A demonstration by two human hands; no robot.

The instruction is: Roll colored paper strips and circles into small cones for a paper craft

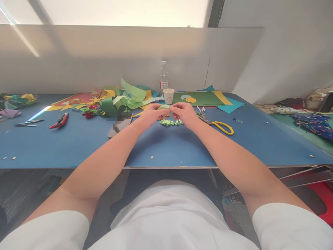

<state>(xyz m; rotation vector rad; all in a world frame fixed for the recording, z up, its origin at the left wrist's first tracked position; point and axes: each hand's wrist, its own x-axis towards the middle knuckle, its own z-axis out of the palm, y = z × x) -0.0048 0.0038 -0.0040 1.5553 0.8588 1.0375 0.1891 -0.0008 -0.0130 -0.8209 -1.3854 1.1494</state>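
Blue bench [78, 146] is carrying paper scraps [130, 97]. Just in front of the paper cup [168, 96], the left hand [151, 114] and right hand [185, 114] are pinching a pale green paper piece [164, 107] by its ends, fingers closed on it. It looks light, floppy and easily creased.

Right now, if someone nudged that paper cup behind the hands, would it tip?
Likely yes: the paper cup looks light and narrower at its base. Whether it holds liquid is hidden. Upright on the blue table, it probably won't roll unless toppled.
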